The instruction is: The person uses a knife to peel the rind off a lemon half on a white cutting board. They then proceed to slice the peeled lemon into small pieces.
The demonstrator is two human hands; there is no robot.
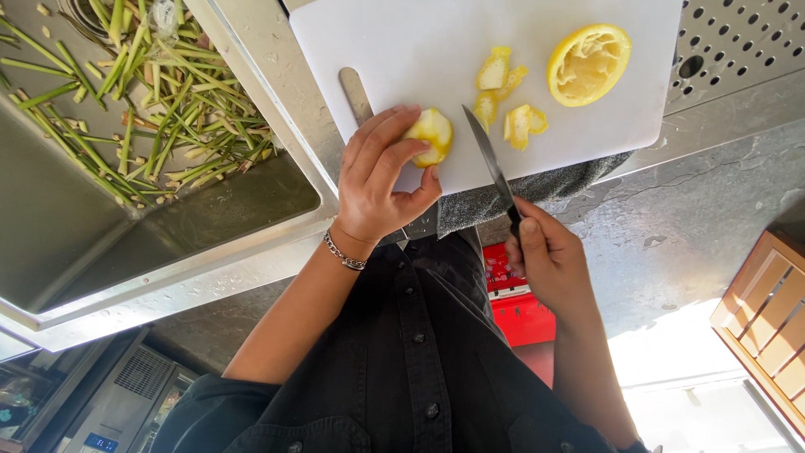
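My left hand (377, 180), with a chain bracelet at the wrist, grips a small yellow lemon piece (433, 132) against the white cutting board (402, 42). My right hand (549, 260) holds a black-handled knife (486, 155); its narrow blade points away from me and lies just right of the lemon piece. Several cut bits of yellow peel (506, 96) lie on the board beyond the blade. A hollowed lemon half (589, 64) rests cut side up at the board's far right.
A steel sink (126, 226) on the left holds many green stalk trimmings (159, 92). A grey cloth (503, 197) lies under the board. Perforated metal (738, 42) sits at the far right. A red crate (516, 306) and a wooden crate (767, 319) stand on the floor.
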